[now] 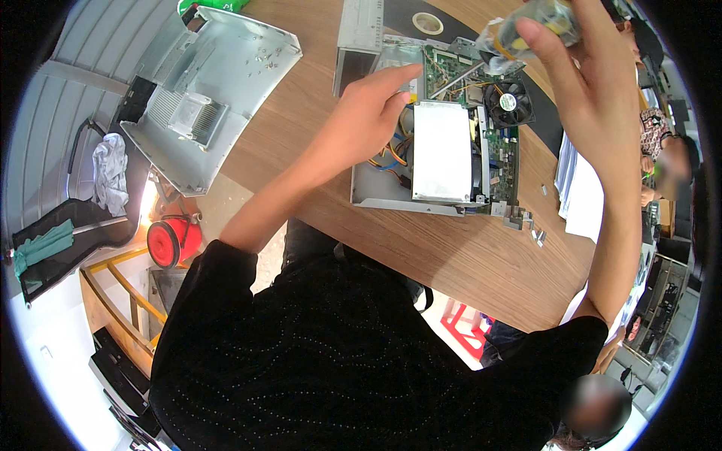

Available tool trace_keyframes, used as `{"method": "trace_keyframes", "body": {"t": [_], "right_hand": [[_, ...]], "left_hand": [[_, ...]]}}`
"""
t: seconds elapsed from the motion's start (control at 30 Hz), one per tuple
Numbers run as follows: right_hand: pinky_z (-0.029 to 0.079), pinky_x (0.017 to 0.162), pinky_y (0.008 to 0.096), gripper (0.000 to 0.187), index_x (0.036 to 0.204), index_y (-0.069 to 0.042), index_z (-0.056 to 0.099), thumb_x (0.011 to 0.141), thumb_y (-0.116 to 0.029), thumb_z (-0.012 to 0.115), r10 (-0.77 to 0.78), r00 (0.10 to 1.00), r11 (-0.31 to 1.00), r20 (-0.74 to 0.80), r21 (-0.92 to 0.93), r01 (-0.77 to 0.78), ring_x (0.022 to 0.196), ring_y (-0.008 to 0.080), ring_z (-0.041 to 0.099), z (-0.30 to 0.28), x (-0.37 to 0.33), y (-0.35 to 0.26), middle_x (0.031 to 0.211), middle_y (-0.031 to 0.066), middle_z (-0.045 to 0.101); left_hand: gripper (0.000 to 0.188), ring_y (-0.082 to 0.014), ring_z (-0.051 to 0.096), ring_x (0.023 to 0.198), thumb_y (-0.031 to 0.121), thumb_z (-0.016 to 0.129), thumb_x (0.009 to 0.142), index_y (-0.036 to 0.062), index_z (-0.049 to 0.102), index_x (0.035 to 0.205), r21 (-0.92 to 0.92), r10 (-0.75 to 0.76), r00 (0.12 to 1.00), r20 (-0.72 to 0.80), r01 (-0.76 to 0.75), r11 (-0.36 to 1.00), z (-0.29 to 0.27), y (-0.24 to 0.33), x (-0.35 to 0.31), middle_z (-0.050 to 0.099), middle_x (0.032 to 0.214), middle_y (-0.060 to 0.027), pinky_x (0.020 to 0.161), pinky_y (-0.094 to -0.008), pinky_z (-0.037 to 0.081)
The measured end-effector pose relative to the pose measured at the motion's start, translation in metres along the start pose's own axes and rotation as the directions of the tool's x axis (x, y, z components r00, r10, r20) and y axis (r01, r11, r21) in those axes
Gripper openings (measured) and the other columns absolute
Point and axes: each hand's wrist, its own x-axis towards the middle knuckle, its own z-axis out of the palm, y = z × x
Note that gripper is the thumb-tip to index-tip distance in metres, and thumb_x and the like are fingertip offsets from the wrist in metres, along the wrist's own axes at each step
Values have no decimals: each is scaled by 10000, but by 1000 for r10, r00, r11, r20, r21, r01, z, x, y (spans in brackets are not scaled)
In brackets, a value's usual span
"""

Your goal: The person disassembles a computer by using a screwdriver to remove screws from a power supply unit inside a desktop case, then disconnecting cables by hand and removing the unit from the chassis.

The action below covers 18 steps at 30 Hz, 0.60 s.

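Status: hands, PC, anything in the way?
Right hand holds screwdriver, angled over board. Left hand over PC, contact unclear. PC open; white box near screwdriver's end, possibly in the way.

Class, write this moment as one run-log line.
left hand: open, over computer case | right hand: holding screwdriver, shaft angled toward circuit board | nearby: black fan, grey cover holding screws
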Motion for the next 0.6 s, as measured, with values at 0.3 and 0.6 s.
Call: {"method": "trace_keyframes", "body": {"t": [0.3, 0.6], "right_hand": [[453, 796, 381, 249, 1063, -6, 525, 860, -6, 669, -336, 939, 911, -68, -278, 305, 884, 340, 575, 24, 21, 49, 955, 171, 556], [450, 788, 387, 251, 1059, -10, 527, 859, -13, 677, -169, 982, 850, -83, -516, 103, 886, 343, 578, 32, 22, 13, 958, 170, 562]], "left_hand": [[258, -289, 714, 1029, 58, 591, 973, -2, 672, 1211, 12, -162, 975, 156, 162, 987, 20, -32, 9, 723, 1135, -187, 897, -347, 537], [215, -396, 690, 910, 59, 603, 943, 12, 716, 1119, -37, -195, 978, 71, 197, 980, 27, -40, 5, 723, 1024, -207, 816, -412, 528]]}}
